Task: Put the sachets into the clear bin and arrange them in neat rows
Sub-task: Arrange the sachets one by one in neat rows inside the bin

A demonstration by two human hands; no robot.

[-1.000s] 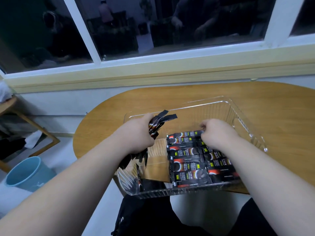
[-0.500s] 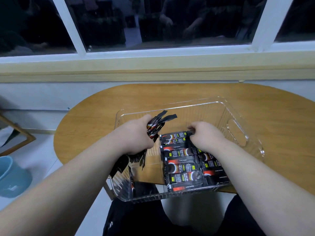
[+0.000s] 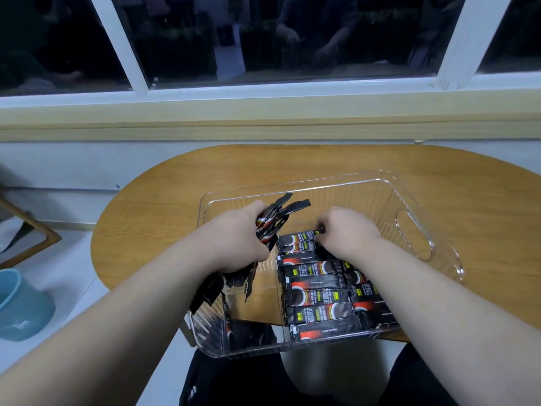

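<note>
Sachet bundle (image 3: 273, 222) clenched in left hand (image 3: 234, 238) grip, right hand (image 3: 349, 232) pinching end of farthest sachet (image 3: 297, 238), inside clear bin (image 3: 389, 218)

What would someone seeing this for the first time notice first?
A clear plastic bin sits on the oval wooden table, both hands inside it. The left hand grips a bundle of black sachets at the bin's left; the right hand pinches the farthest sachet of the neat black rows filling the bin's right side.
</note>
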